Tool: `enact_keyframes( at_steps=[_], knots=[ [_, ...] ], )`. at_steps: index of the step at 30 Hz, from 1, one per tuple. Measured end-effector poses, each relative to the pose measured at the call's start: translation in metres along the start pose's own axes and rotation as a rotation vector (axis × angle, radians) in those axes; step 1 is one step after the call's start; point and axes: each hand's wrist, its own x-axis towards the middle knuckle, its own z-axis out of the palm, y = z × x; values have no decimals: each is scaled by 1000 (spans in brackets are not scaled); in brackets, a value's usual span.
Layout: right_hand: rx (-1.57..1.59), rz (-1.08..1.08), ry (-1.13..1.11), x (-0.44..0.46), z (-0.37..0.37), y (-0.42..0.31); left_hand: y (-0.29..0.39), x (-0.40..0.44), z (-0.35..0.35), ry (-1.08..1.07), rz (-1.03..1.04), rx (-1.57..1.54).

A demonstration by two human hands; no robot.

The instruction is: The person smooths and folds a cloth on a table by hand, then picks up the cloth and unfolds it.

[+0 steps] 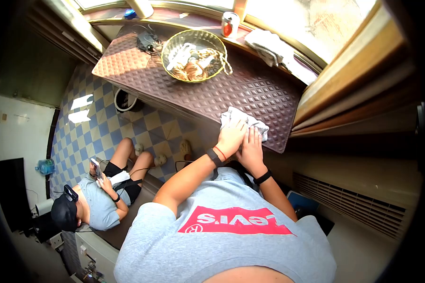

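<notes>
In the head view, a crumpled white-and-grey cloth (pixel 236 114) lies on the near edge of the brown quilted tabletop (pixel 250 89), toward its right end. My left hand (pixel 231 138) rests on the cloth with its fingers stretched forward. Close beside it, my right hand (pixel 251 148) lies on the cloth too, fingers straight and near each other. Both hands press from above, and part of the cloth is hidden under them. Both wrists wear dark bands.
On the table stand a yellow-rimmed basket (pixel 193 80) with mixed items and some dark cables (pixel 148 42). A can (pixel 230 24) and a folded towel (pixel 269 46) sit on the windowsill. At left, a seated person (pixel 101 200) holds a phone. A bin (pixel 124 100) is on the floor.
</notes>
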Motion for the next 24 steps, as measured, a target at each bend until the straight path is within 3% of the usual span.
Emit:
enact_keyframes(
  at_steps=[3, 5, 12, 18, 24],
  knots=[
    [-41, -54, -76, 37, 6, -39, -54, -14, -21, 53, -43, -74],
    [-66, -120, -105, 61, 10, -66, -93, -22, -38, -28, -83, -140],
    [1, -289, -185, 157, 38, -155, -219, -63, -76, 93, -225, -67],
    [-175, -414, -29, 218, 68, -232, -290, -84, -109, 126, -373, -38],
    [-245, -454, -102, 278, 84, -290, -346, -95, -116, 222, -517, 32]
  ],
)
